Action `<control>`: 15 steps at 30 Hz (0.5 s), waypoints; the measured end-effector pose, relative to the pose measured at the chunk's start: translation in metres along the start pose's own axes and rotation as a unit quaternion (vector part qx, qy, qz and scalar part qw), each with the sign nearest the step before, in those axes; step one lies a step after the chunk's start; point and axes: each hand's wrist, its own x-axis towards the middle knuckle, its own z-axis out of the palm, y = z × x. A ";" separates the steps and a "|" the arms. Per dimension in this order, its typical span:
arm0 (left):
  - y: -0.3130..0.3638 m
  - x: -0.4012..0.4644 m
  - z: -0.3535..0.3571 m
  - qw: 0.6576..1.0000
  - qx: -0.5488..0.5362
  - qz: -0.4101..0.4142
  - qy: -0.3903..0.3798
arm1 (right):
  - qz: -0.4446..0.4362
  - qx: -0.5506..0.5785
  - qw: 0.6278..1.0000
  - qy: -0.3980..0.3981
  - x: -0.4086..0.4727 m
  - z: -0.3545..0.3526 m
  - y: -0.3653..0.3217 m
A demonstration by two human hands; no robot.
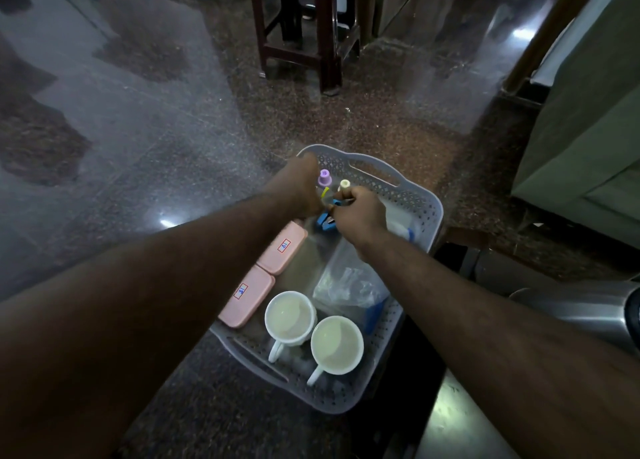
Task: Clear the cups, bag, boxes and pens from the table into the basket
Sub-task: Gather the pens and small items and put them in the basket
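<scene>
Over the far end of the grey basket (420,195), both hands meet around a cluster of pens (325,181). The left hand (298,185) and right hand (360,209) each curl round them. Nearer in the basket lie two pink boxes (263,271) at left, two white cups (311,330), and a clear bag (349,282) at right.
</scene>
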 end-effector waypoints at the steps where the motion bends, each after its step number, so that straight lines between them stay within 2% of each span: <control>1: 0.000 0.000 0.002 1.000 0.004 0.010 0.002 | -0.011 -0.015 1.000 0.002 0.001 0.000 -0.001; 8: -0.002 -0.005 0.001 0.996 0.063 0.033 -0.047 | -0.066 -0.180 0.981 0.008 -0.003 -0.003 -0.009; 15: 0.001 -0.023 -0.012 0.997 0.074 0.030 -0.013 | -0.102 -0.249 0.963 -0.013 -0.012 -0.003 -0.019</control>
